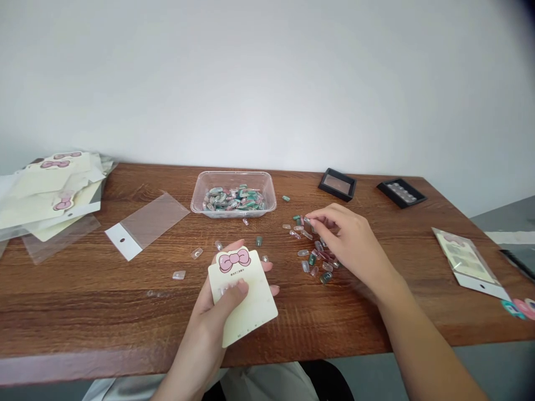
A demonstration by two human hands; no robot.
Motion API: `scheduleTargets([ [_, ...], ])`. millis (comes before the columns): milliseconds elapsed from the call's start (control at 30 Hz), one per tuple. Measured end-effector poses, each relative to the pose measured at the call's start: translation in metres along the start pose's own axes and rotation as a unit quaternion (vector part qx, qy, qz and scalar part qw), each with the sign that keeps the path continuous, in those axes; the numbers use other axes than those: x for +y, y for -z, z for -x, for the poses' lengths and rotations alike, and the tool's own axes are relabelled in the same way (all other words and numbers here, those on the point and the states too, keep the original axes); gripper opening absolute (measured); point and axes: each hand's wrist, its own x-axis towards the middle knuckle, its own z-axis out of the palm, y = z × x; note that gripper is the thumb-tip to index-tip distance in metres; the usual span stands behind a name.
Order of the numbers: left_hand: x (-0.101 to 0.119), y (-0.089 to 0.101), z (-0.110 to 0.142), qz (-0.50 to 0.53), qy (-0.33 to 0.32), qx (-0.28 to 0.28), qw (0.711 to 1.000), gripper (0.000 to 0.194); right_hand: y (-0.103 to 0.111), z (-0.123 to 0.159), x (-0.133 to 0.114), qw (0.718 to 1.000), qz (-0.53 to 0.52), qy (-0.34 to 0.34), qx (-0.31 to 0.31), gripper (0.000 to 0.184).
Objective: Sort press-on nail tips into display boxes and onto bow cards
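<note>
My left hand (217,303) grips a cream backing card (244,295) with a pink bow printed at its top, thumb pressed on its face, held just above the table's near edge. My right hand (349,239) reaches into a scatter of small press-on nails (315,262) in green, pink and clear. Its fingertips pinch together over one nail at the far side of the scatter. A clear plastic tub (233,192) behind holds many more nails.
A wooden table (125,312) carries an empty clear sleeve (146,224), a stack of bow cards and sleeves (50,192) at far left, two black trays (336,184) (401,192) at the back right, and a packed sleeve (470,262) at right. Stray nails (196,253) lie near the card.
</note>
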Motion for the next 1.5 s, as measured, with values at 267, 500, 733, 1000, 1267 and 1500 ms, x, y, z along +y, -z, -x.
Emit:
scheduleTargets([
  [267,0.0,0.001,0.0,0.002,-0.006,-0.002,1.0,0.095,-0.015,-0.004,0.011,0.996,0.074,0.025,-0.051,0.015],
  [500,0.001,-0.001,0.001,0.007,-0.008,-0.002,1.0,0.089,-0.02,-0.006,0.01,0.997,0.051,0.001,-0.064,0.01],
  [733,0.003,-0.003,0.0,0.005,-0.01,-0.016,1.0,0.085,-0.018,-0.003,0.002,0.997,0.036,0.049,-0.037,0.012],
  [1000,0.002,-0.003,0.0,0.009,-0.01,-0.014,1.0,0.088,-0.018,-0.002,0.002,0.988,0.094,0.121,-0.02,0.013],
  [1267,0.002,-0.002,0.0,0.003,-0.011,-0.01,1.0,0.09,-0.03,0.002,-0.005,0.942,0.204,0.261,-0.044,0.018],
  [1500,0.003,-0.003,0.0,0.002,-0.009,-0.009,1.0,0.089,-0.028,0.006,-0.011,0.94,0.161,0.3,-0.03,0.022],
])
